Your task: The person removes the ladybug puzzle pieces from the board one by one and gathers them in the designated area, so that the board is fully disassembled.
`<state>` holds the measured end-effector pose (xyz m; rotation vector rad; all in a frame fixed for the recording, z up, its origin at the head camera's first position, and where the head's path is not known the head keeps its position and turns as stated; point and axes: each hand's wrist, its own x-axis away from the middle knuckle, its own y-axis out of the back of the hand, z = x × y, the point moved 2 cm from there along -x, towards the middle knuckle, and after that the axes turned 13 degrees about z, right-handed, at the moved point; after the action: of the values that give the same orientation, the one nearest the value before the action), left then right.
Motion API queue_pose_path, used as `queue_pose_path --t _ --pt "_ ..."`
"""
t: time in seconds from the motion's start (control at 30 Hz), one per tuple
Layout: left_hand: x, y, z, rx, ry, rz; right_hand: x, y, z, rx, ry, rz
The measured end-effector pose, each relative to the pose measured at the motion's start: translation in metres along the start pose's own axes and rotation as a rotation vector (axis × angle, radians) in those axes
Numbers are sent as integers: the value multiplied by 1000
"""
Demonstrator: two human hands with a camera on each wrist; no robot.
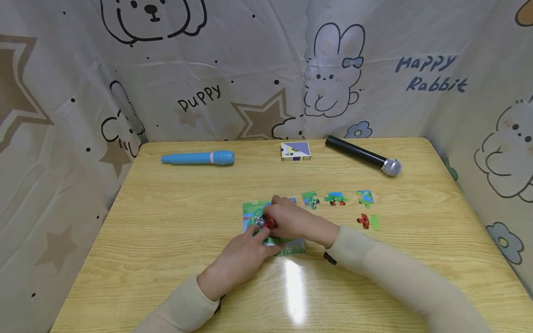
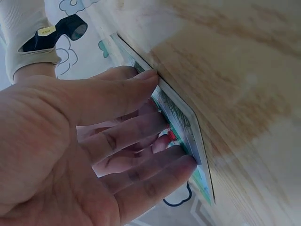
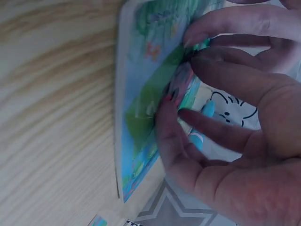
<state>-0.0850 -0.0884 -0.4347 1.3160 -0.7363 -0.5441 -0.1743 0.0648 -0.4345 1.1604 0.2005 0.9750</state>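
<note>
A small picture puzzle board [image 1: 251,209], green and blue with a red ladybug in its middle, lies flat on the table. My right hand [image 1: 291,219] reaches over it from the right, its thumb and a finger pinching a red and grey puzzle piece [image 3: 180,84] at the board's surface. From the front left my left hand [image 1: 243,255] rests on the board, fairly straight fingers touching its face and the thumb at its near edge. Fingers hide much of the picture, and how well the piece is seated cannot be told.
Several loose puzzle pieces [image 1: 336,199] lie right of the board, among them a red and green one [image 1: 364,221]. Along the back are a blue pen-shaped toy [image 1: 195,158], a card box [image 1: 295,151] and a black microphone [image 1: 358,151]. Patterned cloth walls enclose the table [image 1: 166,240].
</note>
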Motion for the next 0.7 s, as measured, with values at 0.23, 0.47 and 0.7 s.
queue_pose_path --t 0.23,0.47,0.7 --pt "0 -3 0 75 12 -12 -5 2 3 -50 -136 60" --pt "3 -5 -3 140 46 -10 -7 3 5 -54 -196 116" --pt "7 -5 -5 144 77 -37 -7 2 7 -63 -207 113"
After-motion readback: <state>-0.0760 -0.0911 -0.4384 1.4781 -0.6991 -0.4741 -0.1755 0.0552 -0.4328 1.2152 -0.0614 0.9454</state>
